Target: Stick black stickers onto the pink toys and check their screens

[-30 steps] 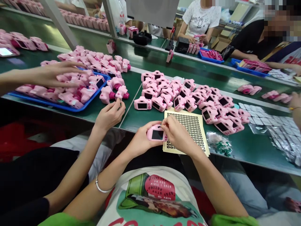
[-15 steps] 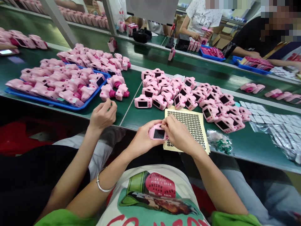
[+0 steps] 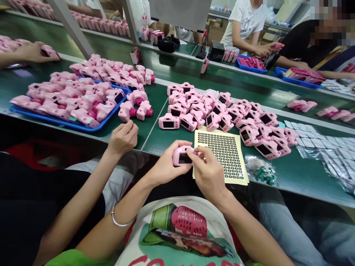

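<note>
A pink toy camera [image 3: 183, 158], its dark screen facing up, is held over the table's near edge. My left hand [image 3: 169, 164] grips it from the left, thumb below and fingers above. From the right, my right hand [image 3: 209, 168] has its fingers on the camera's right side, closed around that end. A yellowish sheet [image 3: 226, 155] with rows of small black squares lies just beyond and right of my right hand. Behind it, many pink cameras [image 3: 191, 105] stand in a loose cluster on the green table.
A blue tray [image 3: 95, 127] heaped with pink cameras is at the left. A co-worker's closed hand [image 3: 124, 138] rests at the edge near it. Small plastic bags [image 3: 260, 170] and white packets [image 3: 313, 135] lie at the right. More people sit across the table.
My right hand's fingers have shifted from the camera's top edge to its right side. At the far left, a person's hand has reached onto a pink camera.
</note>
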### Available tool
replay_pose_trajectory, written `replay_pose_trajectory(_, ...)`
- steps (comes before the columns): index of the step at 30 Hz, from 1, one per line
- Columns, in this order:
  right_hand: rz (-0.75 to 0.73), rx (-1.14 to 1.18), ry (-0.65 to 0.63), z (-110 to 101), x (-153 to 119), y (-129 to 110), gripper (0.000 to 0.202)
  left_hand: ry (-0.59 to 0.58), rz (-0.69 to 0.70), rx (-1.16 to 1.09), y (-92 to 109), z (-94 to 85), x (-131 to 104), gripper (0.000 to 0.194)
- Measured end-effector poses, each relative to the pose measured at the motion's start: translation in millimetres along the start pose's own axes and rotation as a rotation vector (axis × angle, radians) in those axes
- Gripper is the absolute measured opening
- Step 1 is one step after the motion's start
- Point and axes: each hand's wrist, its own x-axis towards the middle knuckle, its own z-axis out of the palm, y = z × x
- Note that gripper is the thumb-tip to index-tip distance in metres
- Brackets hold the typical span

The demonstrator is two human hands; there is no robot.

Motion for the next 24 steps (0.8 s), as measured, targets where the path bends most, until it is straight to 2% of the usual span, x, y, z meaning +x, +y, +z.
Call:
replay_pose_trajectory(3, 0.125, 0.215, -0.008, -9, 10, 4, 0.030, 0.070, -0.059, -0.089, -3, -2.4, 5, 0.038)
replay_pose_trajectory(6, 0.202, 0.372, -0.074, -9, 15, 13, 0.028, 0.168, -0.073, -0.090, -7, -3.2, 9, 0.027)
replay_pose_trajectory(10, 0.269, 0.553, -0.169, 1, 20, 22, 0.029, 0.173, -0.053, -0.177, -13, -5.6, 11, 0.022)
replay_pose_trajectory(13, 0.320, 0.651, -0.236, 5, 28, 24, 0.031, 0.200, -0.013, -0.149, -18, -7.2, 13, 0.022)
replay_pose_trajectory(17, 0.287, 0.648, -0.275, 7, 43, 29, 0.026, 0.218, 0.044, -0.023, -26, -11.1, 16, 0.027)
replay_pose_trajectory(19, 0.282, 0.607, -0.276, 9, 51, 36, 0.025, 0.224, 0.063, 0.073, -29, -18.2, 17, 0.042)
replay_pose_trajectory(21, 0.269, 0.500, -0.219, 15, 59, 44, 0.023, 0.315, 0.071, 0.218, -33, -30.5, 18, 0.060)
replay_pose_trajectory(24, 0.146, 0.264, -0.092, 31, 71, 55, 0.019, 0.505, 0.053, 0.416, -42, -53.6, 25, 0.067)
